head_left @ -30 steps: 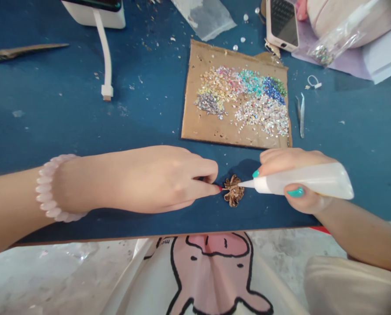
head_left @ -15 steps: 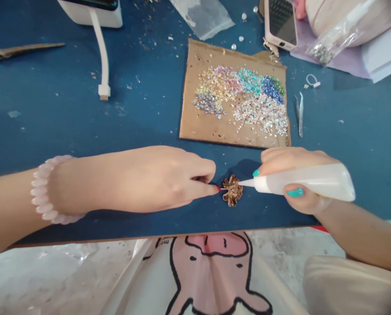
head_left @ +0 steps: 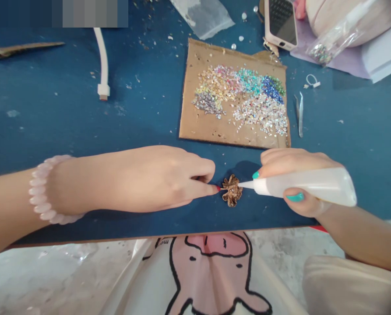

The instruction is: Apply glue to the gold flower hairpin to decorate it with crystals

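A small brown flower-shaped piece (head_left: 232,191) lies near the table's front edge, between my two hands. My left hand (head_left: 159,179) is closed at its left side, its fingertips pinching the thin stem that sticks out of the piece. My right hand (head_left: 297,179) is wrapped round a translucent squeeze bottle (head_left: 326,184), which lies nearly level. The bottle's white pointed nozzle reaches the right side of the flower-shaped piece and seems to touch it.
Behind my hands lies a cardboard sheet (head_left: 211,129) with heaps of coloured rhinestones. Tweezers (head_left: 301,116) lie to its right. A phone (head_left: 282,22), a plastic bag (head_left: 205,17), a white cable (head_left: 102,61) and a pointed tool (head_left: 24,48) are farther back.
The rear end of the bottle has dipped slightly toward me in my right hand. My left hand and the flower-shaped piece have barely moved.
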### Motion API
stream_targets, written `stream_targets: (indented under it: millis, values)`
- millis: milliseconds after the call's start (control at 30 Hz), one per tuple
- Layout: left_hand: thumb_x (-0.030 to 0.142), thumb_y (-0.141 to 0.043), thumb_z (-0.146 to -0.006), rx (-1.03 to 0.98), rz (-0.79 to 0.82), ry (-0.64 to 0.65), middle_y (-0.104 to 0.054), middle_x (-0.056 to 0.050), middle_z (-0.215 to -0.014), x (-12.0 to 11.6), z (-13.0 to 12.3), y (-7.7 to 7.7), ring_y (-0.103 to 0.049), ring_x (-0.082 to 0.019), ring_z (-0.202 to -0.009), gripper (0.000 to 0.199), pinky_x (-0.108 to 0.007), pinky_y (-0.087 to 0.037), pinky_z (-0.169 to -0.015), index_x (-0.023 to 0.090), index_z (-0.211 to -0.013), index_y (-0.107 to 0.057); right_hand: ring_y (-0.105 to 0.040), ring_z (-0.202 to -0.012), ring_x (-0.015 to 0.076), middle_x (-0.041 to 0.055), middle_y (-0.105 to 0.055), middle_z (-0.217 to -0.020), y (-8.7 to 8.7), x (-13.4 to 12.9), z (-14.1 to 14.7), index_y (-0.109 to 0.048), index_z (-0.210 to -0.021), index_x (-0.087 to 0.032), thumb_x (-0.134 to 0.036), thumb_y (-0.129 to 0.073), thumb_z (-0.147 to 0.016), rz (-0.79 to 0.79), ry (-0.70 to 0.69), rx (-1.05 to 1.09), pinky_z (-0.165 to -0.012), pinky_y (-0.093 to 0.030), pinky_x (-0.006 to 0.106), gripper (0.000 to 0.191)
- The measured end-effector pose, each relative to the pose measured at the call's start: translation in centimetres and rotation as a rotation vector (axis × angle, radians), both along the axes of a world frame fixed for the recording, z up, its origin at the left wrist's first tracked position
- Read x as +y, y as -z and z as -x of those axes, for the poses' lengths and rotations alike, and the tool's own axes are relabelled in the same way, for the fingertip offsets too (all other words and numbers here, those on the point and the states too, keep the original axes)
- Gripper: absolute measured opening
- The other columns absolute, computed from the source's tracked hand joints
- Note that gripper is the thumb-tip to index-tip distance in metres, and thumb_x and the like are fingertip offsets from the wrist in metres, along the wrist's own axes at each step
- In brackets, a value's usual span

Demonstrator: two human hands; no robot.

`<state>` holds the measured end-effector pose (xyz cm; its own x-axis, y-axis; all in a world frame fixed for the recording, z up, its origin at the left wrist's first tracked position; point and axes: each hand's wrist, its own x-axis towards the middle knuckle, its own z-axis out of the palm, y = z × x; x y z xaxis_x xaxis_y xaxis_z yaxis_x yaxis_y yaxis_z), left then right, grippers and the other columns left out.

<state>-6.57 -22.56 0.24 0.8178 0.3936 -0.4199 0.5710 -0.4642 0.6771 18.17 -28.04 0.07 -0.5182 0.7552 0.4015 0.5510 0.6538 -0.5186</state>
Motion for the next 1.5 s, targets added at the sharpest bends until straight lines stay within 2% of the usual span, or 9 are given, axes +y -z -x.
stream_targets:
  millis: [167, 367, 633, 833, 1067, 1500]
  values:
    - [0.055, -0.04, -0.093, 0.004, -0.005, 0.0, -0.057, 0.003, -0.06, 0.04, -0.04, -0.01, -0.048, -0.012, -0.049, 0.04, -0.025, -0.029, -0.044, 0.025, -0.075, -0.06, -0.054, -0.053, 0.0122, 0.0003, -0.059, -0.058, 0.17, -0.05, 0.02, -0.062, -0.072, -0.022, -0.048, -0.042, -0.094, 0.035, -0.007, 0.072, -0.054, -0.046, 0.028, 0.04]
    - [0.056, -0.04, -0.093, -0.037, -0.033, 0.015, -0.056, 0.004, -0.06, 0.12, 0.11, 0.23, -0.048, -0.011, -0.048, 0.04, -0.024, -0.03, -0.043, 0.025, -0.075, -0.058, -0.056, -0.055, 0.0136, 0.0008, -0.059, -0.058, 0.14, -0.11, 0.0, -0.062, -0.071, -0.023, -0.047, -0.042, -0.094, 0.025, -0.013, 0.035, -0.054, -0.045, 0.028, 0.038]
    - [0.052, -0.041, -0.094, -0.051, -0.045, 0.02, -0.054, 0.005, -0.059, 0.04, 0.14, 0.17, -0.047, -0.01, -0.047, 0.038, -0.023, -0.029, -0.042, 0.025, -0.074, -0.057, -0.053, -0.052, 0.0124, 0.0008, -0.056, -0.055, 0.08, -0.15, 0.23, -0.063, -0.066, -0.022, -0.051, -0.037, -0.094, 0.02, 0.019, -0.005, -0.053, -0.045, 0.027, 0.048]
    - [0.052, -0.042, -0.094, -0.062, -0.059, 0.033, -0.053, 0.005, -0.058, 0.08, -0.08, 0.17, -0.047, -0.01, -0.047, 0.037, -0.023, -0.029, -0.043, 0.024, -0.075, -0.056, -0.058, -0.056, 0.0142, 0.0008, -0.06, -0.059, 0.08, -0.09, 0.13, -0.062, -0.071, -0.023, -0.048, -0.042, -0.093, 0.025, 0.012, 0.067, -0.056, -0.048, 0.029, 0.04]
    - [0.053, -0.041, -0.094, -0.02, -0.026, 0.016, -0.053, 0.004, -0.059, 0.01, 0.03, -0.07, -0.047, -0.011, -0.048, 0.038, -0.024, -0.029, -0.044, 0.024, -0.074, -0.057, -0.056, -0.052, 0.0155, 0.0008, -0.06, -0.057, -0.3, -0.24, -0.02, -0.06, -0.07, -0.025, -0.046, -0.038, -0.095, 0.014, 0.004, 0.005, -0.051, -0.045, 0.031, 0.039]
    - [0.054, -0.04, -0.093, -0.026, -0.014, 0.008, -0.056, 0.003, -0.06, 0.09, 0.09, 0.02, -0.048, -0.012, -0.049, 0.039, -0.025, -0.03, -0.044, 0.025, -0.075, -0.059, -0.055, -0.053, 0.0163, 0.0003, -0.059, -0.058, -0.32, -0.24, 0.04, -0.059, -0.073, -0.024, -0.038, -0.047, -0.091, 0.031, -0.024, 0.068, -0.051, -0.046, 0.031, 0.025]
